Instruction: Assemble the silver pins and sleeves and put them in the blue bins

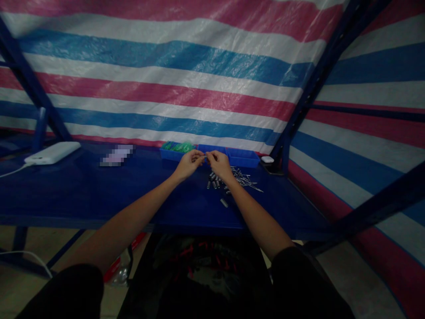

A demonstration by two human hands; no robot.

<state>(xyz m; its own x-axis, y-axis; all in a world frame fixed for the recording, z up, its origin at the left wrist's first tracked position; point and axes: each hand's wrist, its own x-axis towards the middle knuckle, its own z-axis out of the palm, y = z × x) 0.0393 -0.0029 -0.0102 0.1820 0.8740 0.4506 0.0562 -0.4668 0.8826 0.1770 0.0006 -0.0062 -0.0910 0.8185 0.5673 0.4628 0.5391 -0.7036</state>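
Observation:
My left hand (191, 163) and my right hand (218, 164) meet above the blue table, fingertips pinched close together. Whatever lies between them is too small and dark to make out. Just below my right hand is a pile of short dark metal cylinders (215, 180). Thin metal rods (245, 179) spread out to the right of these, partly hidden by my right wrist. One single cylinder (224, 203) lies nearer the table's front edge. Behind my hands stand blue trays (244, 157), the left one holding green pieces (179, 146).
A white power bank (53, 153) with a cable rests at the left of the blue table (133, 195). A blurred-out flat item (117, 156) lies beside it. At the right back are a white earbud case (267, 159) and a dark phone (274, 169). Striped sheeting hangs behind, with blue metal posts.

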